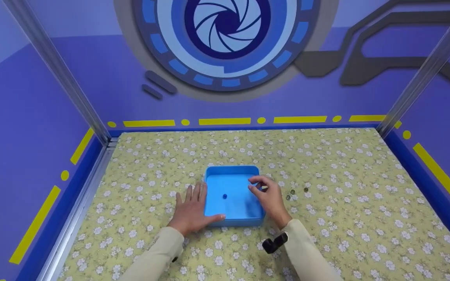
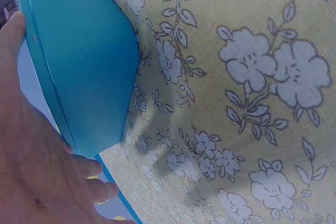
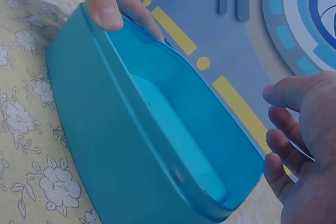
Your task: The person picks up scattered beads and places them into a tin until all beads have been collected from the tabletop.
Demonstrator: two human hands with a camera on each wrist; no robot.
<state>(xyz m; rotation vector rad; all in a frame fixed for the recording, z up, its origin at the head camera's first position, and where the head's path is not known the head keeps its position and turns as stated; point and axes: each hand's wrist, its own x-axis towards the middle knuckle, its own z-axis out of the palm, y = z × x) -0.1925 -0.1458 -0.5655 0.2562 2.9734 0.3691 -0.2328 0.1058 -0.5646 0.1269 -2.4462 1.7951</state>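
Observation:
A light-blue square box (image 1: 233,223) sits on the patterned cloth, its open top facing up. Inside it, left of centre, lies a small dark-blue ball (image 1: 225,196) like a marble. My left hand (image 1: 191,210) rests against the box's left side with fingers spread and the thumb over the front rim; the left wrist view has the palm (image 2: 37,156) beside the box wall. Over the box's right rim hovers my right hand (image 1: 270,197), fingers loosely bent, thumb and index fingertip slightly apart. Nothing shows between the fingers of this hand (image 3: 310,129) in the right wrist view.
Several small greenish-brown marbles (image 1: 292,192) lie on the cloth just right of my right hand, one marble (image 1: 306,189) a little farther right. The flowered cloth (image 1: 365,218) covers the table. Blue panels (image 1: 225,107) with metal corner posts enclose the back and sides.

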